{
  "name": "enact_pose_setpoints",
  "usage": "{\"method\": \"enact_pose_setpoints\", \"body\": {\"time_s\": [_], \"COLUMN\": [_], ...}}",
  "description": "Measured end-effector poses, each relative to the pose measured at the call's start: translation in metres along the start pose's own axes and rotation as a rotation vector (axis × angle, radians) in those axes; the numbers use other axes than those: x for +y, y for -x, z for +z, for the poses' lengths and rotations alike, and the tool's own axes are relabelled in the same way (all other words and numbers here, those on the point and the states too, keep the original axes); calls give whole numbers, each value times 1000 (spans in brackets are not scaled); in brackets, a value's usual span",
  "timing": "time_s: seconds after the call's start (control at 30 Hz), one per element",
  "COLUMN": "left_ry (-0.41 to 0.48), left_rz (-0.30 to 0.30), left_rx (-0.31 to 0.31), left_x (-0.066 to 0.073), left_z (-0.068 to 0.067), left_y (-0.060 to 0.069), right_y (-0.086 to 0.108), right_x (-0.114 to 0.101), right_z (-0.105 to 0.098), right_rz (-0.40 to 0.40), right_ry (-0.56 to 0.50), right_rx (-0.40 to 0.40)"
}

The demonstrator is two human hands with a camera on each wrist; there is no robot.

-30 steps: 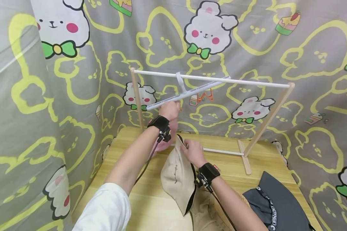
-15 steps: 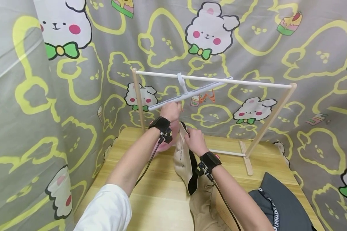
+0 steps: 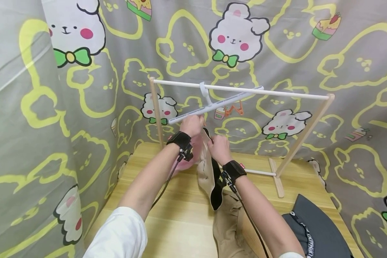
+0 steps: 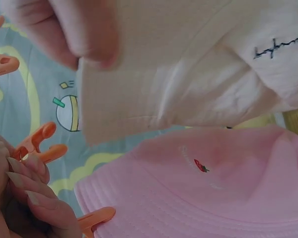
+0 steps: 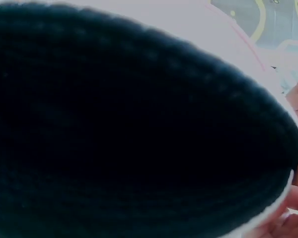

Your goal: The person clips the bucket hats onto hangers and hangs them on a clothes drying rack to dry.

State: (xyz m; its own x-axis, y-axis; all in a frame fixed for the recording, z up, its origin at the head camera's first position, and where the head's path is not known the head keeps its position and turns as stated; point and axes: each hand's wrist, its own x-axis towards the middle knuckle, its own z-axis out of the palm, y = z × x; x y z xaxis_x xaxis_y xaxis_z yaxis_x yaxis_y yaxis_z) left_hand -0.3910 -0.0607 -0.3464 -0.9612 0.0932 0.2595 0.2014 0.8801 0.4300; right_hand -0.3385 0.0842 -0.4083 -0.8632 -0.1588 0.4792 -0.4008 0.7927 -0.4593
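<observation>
A creased beige cloth bucket hat (image 3: 204, 170), black-lined with dark script, sits at seven o'clock from the right hand (image 3: 220, 148) pinching its brim. At the hat's nine o'clock is a pink cloth bucket hat (image 4: 223, 183). The left hand (image 3: 192, 125) pinches an orange plastic clip (image 4: 38, 144).

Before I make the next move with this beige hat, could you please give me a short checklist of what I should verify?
1. Beige hat in right hand: ok, held at its edge.
2. Orange clip in left hand: ok, pinched, its tips apart.
3. Beige hat inside that clip: not ok, a gap shows.
4. Pink hat clipped: ok, another orange clip is on its edge.
5. Hanger hooked on rail: ok.
6. Hanger level: cannot tell, it slants but may be twisted.
</observation>
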Motion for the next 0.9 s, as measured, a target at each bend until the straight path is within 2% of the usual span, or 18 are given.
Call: {"method": "enact_pose_setpoints", "body": {"time_s": [0.2,0.37,0.6,0.73,0.9], "left_ry": [-2,-5,10,13,9], "left_rz": [0,-11,-40,-39,-22], "left_rx": [-10,-3,10,17,13], "left_x": [0,1,4,2,2], "left_z": [2,4,4,7,8], "left_y": [0,0,2,0,1], "right_y": [-8,-12,-15,-17,-17], "right_x": [-9,-15,-19,-23,-22], "right_z": [-3,-5,-6,-5,2], "right_rz": [-50,-11,55,61,47], "right_ry": [27,34,27,2,-23], "right_rx": [18,-13,21,26,73]}}
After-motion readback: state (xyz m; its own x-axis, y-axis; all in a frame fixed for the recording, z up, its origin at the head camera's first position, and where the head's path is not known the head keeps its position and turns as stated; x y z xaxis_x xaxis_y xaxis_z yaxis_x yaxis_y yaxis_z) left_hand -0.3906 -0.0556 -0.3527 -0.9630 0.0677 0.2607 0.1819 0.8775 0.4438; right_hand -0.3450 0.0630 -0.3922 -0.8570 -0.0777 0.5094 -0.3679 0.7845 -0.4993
